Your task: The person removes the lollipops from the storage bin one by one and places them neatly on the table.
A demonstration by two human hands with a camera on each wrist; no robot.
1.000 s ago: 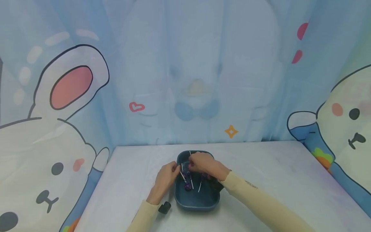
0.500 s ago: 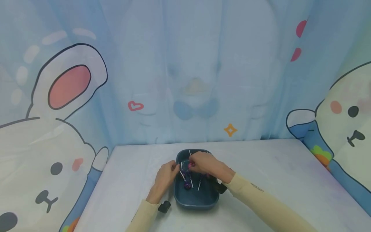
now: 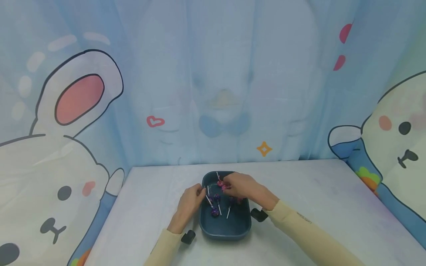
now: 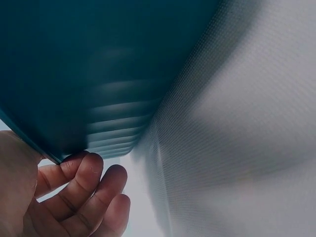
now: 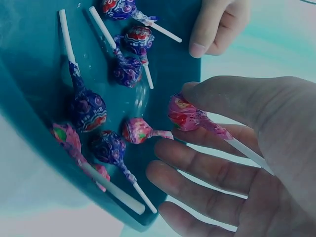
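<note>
A dark teal plastic bin (image 3: 225,236) stands on the table with several wrapped lollipops inside. My left hand (image 3: 190,202) grips its left rim; in the left wrist view the fingertips (image 4: 91,165) are bent against the outer wall. Over the far part of the bin, my right hand (image 3: 244,187) pinches a pink-wrapped lollipop (image 5: 183,114) by its candy head, between thumb and index finger. Its white stick runs back under the palm, and the other fingers are spread loosely. Another pink lollipop (image 5: 137,130) lies just beyond these fingers.
Purple-wrapped lollipops (image 5: 88,109) lie scattered in the bin, sticks pointing various ways. One more pink lollipop (image 5: 69,140) rests along the bin's wall. A white cloth (image 3: 299,207) covers the table, and a printed curtain (image 3: 226,74) hangs behind it.
My right hand has shifted a little to the right with the pink lollipop, uncovering another pink one at the far left of the bin. The left hand has stayed on the rim.
</note>
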